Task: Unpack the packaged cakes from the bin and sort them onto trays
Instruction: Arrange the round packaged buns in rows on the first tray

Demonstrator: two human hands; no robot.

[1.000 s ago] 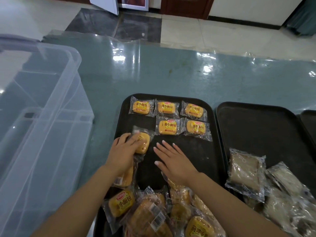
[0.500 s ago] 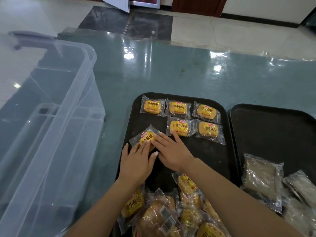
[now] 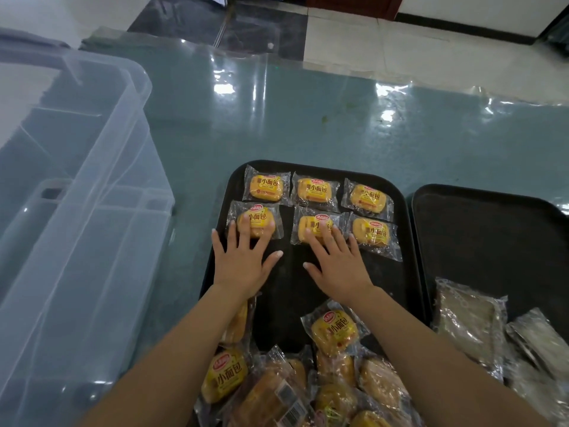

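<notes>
Several yellow packaged cakes lie in two rows at the far end of a black tray (image 3: 286,303). My left hand (image 3: 244,260) lies flat with straight fingers on the near-left cake (image 3: 258,217) of the second row. My right hand (image 3: 337,263) is flat too, fingertips on the middle cake (image 3: 312,224) of that row. A loose heap of yellow cakes (image 3: 308,383) sits at the tray's near end, partly under my forearms. The clear plastic bin (image 3: 77,211) stands at the left and looks empty.
A second black tray (image 3: 492,235) lies to the right, with several silvery packaged cakes (image 3: 471,325) at its near end. Both trays and the bin rest on a glossy teal table (image 3: 308,118). Tiled floor lies beyond the far edge.
The cake that my left hand held has been laid straight at the left of the second row. Both hands slid forward and now press flat on cakes in that row.
</notes>
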